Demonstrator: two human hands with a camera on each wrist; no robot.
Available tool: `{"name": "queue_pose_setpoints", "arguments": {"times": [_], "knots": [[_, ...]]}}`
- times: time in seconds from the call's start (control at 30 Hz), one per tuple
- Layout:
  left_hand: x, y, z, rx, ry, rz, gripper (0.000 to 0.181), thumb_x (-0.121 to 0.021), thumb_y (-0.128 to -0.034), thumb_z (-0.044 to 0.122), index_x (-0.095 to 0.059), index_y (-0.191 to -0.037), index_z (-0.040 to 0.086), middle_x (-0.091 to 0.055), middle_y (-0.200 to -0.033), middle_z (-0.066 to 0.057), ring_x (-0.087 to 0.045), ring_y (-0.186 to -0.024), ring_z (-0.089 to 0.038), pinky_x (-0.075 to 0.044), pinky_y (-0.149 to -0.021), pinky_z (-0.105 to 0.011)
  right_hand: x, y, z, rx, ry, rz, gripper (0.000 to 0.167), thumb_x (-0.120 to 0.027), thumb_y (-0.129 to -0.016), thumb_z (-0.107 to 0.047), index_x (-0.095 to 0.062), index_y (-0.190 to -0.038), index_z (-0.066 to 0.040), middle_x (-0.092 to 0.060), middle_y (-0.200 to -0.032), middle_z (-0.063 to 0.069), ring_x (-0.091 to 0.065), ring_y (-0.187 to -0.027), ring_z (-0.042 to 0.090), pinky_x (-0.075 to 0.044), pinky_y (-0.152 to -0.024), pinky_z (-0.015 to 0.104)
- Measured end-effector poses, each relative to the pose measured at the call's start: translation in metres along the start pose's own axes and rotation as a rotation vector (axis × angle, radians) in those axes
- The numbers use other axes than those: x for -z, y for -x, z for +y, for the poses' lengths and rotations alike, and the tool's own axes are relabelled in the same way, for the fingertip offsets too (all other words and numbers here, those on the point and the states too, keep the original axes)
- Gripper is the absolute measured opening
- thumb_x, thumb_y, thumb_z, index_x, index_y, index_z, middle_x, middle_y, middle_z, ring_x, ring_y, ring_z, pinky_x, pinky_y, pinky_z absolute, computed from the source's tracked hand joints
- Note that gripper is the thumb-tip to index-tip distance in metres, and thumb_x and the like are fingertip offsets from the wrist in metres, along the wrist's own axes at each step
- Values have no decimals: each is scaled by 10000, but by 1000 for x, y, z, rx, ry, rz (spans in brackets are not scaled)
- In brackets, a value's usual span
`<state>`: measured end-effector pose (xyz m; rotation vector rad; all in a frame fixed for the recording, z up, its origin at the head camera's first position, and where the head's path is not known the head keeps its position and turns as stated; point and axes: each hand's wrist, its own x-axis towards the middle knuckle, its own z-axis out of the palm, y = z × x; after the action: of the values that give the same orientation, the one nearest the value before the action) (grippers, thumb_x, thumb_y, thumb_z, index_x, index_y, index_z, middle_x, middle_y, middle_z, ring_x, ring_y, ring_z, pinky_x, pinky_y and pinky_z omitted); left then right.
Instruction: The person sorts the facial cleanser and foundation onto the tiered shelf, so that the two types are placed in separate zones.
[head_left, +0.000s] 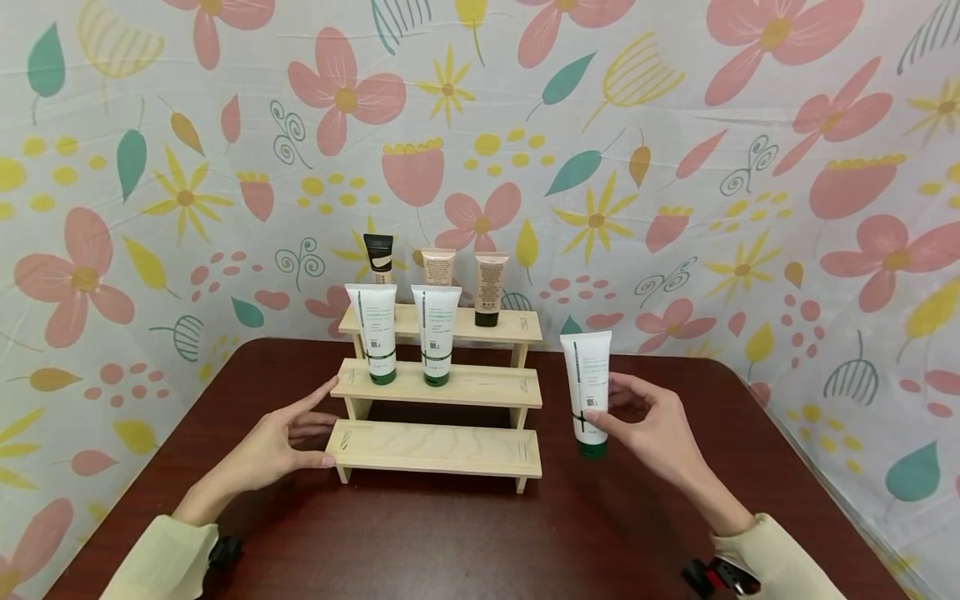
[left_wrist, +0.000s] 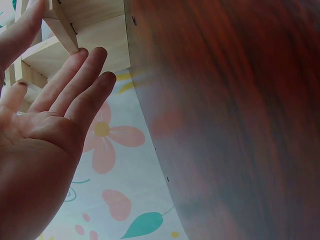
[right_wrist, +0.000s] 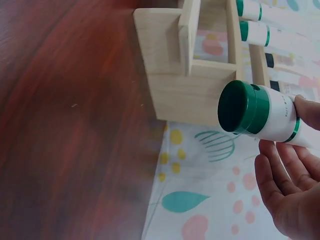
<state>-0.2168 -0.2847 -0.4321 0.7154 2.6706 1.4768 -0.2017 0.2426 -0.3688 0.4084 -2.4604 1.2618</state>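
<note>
My right hand (head_left: pixel 652 425) pinches a white squeeze tube (head_left: pixel 588 379) with a green cap (right_wrist: pixel 245 107) between thumb and fingers. The tube hangs upright, cap down, to the right of a three-step wooden display stand (head_left: pixel 442 446). My left hand (head_left: pixel 273 442) touches the stand's left side, thumb at the bottom step and a finger at the middle step; in the left wrist view its fingers (left_wrist: pixel 90 92) are mostly straight. Two similar white tubes, a left one (head_left: pixel 375 333) and a right one (head_left: pixel 437 333), stand cap down on the middle step.
On the top step stand a black-and-beige tube (head_left: pixel 379 258) and two beige tubes, one partly hidden (head_left: pixel 438 265) and one in full view (head_left: pixel 490 287). The stand sits on a dark red-brown table (head_left: pixel 450 542). Behind it hangs a flower-patterned cloth (head_left: pixel 480 125).
</note>
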Motion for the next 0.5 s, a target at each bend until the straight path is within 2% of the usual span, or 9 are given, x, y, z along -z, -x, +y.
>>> {"name": "queue_pose_setpoints", "arguments": {"times": [0.17, 0.37, 0.5], "knots": [[0, 0, 0, -2, -4, 1, 1071, -929, -824, 139, -298, -1686, 220, -661, -1318, -259, -681, -1174, -427, -533, -981, -617, -11, -9, -9, 42, -6, 61, 499, -898, -869, -164, -718, -1325, -73, -753, -982, 40, -700, -854, 143, -550, -701, 256], [-1, 0, -1, -1, -2, 0, 1075, -931, -822, 145, -297, -1687, 228, -662, -1317, -254, -680, -1177, -425, -534, -984, -612, -26, -24, -23, 84, -44, 134, 465, -905, -857, -147, -736, -1285, -76, -768, -967, 29, -716, -865, 131, -571, -768, 229], [0, 0, -2, -7, -1, 1, 1075, -934, -820, 154, -302, -1685, 232, -665, -1313, -250, -683, -1172, -423, -533, -983, -615, -40, -34, -35, 90, -77, 161, 474, -910, -852, -144, -738, -1287, -71, -773, -1037, 54, -732, -929, 164, -604, -813, 329]]}}
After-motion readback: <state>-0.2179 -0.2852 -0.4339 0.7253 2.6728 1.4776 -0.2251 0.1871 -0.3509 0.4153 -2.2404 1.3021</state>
